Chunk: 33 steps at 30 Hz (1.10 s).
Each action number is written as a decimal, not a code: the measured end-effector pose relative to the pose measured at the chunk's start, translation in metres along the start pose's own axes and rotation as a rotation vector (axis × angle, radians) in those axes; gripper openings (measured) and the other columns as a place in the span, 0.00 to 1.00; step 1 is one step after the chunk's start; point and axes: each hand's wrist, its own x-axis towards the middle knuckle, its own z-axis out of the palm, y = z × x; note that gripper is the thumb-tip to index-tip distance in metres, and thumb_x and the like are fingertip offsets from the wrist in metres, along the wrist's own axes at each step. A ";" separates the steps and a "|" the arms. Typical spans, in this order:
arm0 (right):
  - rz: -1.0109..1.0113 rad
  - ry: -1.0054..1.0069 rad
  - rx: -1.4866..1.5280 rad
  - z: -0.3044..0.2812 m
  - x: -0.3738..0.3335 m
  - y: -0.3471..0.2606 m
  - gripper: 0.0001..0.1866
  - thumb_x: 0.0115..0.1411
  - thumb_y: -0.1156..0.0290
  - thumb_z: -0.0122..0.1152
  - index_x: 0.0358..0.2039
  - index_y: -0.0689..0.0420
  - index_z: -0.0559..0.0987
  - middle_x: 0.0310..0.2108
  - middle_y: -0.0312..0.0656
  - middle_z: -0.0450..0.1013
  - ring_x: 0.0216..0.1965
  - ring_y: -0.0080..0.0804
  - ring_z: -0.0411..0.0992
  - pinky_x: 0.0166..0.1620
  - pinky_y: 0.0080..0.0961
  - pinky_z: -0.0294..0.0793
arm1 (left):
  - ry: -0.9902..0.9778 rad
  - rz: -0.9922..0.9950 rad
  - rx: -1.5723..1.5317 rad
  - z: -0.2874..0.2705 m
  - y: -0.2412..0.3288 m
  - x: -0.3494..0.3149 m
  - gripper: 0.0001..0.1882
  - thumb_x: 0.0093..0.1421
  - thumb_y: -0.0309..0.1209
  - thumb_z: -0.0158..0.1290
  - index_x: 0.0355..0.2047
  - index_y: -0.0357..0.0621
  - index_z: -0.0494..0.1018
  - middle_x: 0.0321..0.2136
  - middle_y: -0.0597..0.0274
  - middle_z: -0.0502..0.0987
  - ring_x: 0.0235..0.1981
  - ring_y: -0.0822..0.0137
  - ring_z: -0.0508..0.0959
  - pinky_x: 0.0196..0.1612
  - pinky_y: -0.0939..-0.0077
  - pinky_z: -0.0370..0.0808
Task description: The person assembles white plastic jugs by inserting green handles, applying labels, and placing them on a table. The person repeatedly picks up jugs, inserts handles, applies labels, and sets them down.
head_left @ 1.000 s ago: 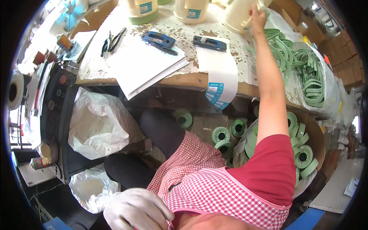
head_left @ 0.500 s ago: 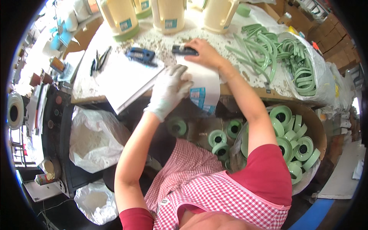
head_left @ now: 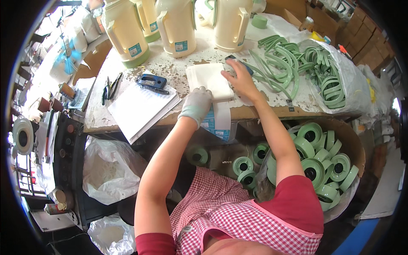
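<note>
My left hand [head_left: 196,105], in a pale knitted glove, is at the near left corner of a folded cream-white stack [head_left: 206,76]. Its fingers are curled, and what they grip is hidden. From beneath the stack, a white label strip [head_left: 222,114] with blue printed labels hangs over the table's front edge. Bare, my right hand [head_left: 243,81] is just right of the stack, thumb and fingers apart. Its fingertips overlap a dark flat object [head_left: 244,65] lying on the table; whether they touch it I cannot tell.
Cream jugs [head_left: 176,32] stand along the back. At left are pliers [head_left: 111,87], a blue cutter-like tool [head_left: 152,80] and white papers [head_left: 142,106]. Green curved strips [head_left: 282,63] lie right, beside a bag [head_left: 355,80]. Below, a box holds green rings [head_left: 312,170].
My right hand and the dark object have shifted right, off the white sheets. My left hand has moved toward the table's edge. The folded stack now shows fully.
</note>
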 end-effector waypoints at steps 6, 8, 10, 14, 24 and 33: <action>0.280 -0.543 0.667 -0.089 -0.077 -0.086 0.27 0.60 0.76 0.73 0.61 0.56 0.78 0.63 0.41 0.73 0.60 0.30 0.72 0.64 0.32 0.72 | 0.255 0.048 -0.381 -0.073 0.027 -0.058 0.12 0.60 0.31 0.61 0.44 0.45 0.82 0.34 0.55 0.82 0.36 0.56 0.83 0.41 0.65 0.80; 0.315 -0.332 0.870 -0.105 -0.109 -0.089 0.25 0.60 0.79 0.71 0.58 0.60 0.79 0.58 0.40 0.76 0.56 0.28 0.74 0.60 0.31 0.75 | 0.284 0.025 -0.697 -0.116 0.053 -0.092 0.14 0.59 0.29 0.64 0.45 0.41 0.83 0.34 0.58 0.83 0.35 0.64 0.84 0.41 0.71 0.80; 0.333 -0.221 0.961 -0.124 -0.136 -0.093 0.22 0.60 0.81 0.70 0.55 0.63 0.80 0.52 0.39 0.78 0.52 0.26 0.75 0.58 0.30 0.76 | 0.246 -0.076 -1.152 -0.155 0.083 -0.123 0.16 0.57 0.26 0.67 0.46 0.38 0.83 0.35 0.61 0.84 0.35 0.73 0.83 0.41 0.78 0.79; 0.206 0.018 0.882 -0.179 -0.196 -0.105 0.17 0.59 0.78 0.66 0.50 0.64 0.82 0.49 0.44 0.80 0.50 0.33 0.78 0.56 0.36 0.78 | 0.134 0.031 -1.484 -0.211 0.121 -0.164 0.23 0.56 0.29 0.69 0.51 0.31 0.80 0.44 0.55 0.84 0.44 0.69 0.83 0.48 0.74 0.81; -0.437 -0.324 1.224 -0.364 -0.158 -0.221 0.18 0.77 0.60 0.46 0.53 0.61 0.75 0.37 0.44 0.78 0.38 0.38 0.76 0.41 0.35 0.78 | -0.412 0.625 -1.680 -0.096 0.173 -0.212 0.38 0.69 0.53 0.54 0.66 0.33 0.68 0.64 0.46 0.73 0.66 0.56 0.72 0.70 0.62 0.65; 0.236 0.275 0.604 -0.201 -0.099 -0.136 0.28 0.71 0.69 0.55 0.70 0.62 0.68 0.68 0.47 0.67 0.67 0.35 0.67 0.66 0.34 0.67 | 0.017 -0.243 -1.588 -0.026 0.156 -0.241 0.13 0.70 0.30 0.59 0.51 0.35 0.81 0.36 0.66 0.84 0.34 0.76 0.80 0.41 0.79 0.80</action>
